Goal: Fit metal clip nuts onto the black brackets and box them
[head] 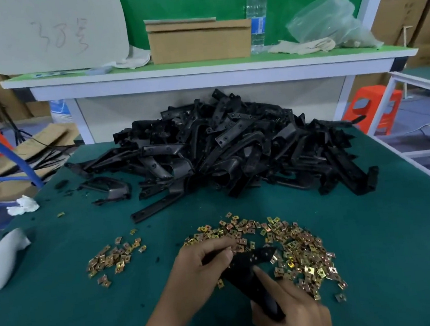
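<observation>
Both my hands hold one black bracket [255, 258] low over the green table. My left hand [200, 265] grips its upper part, fingers curled over the flat holed end. My right hand [290, 311] grips its lower end, forefinger stretched along the bracket. A large heap of black brackets [233, 150] lies at the far side of the table. Brass-coloured clip nuts are strewn in a big patch [297, 247] under and right of my hands, with a smaller patch [115, 255] to the left. A cardboard box [199, 41] stands on the raised shelf behind.
A white curved plastic part [1, 262] lies at the table's left edge, crumpled white paper [23, 205] beyond it. On the shelf [198, 67] stand a water bottle [257, 12], cloth gloves [305, 45] and a clear plastic bag [329, 20]. An orange stool [374, 109] stands right.
</observation>
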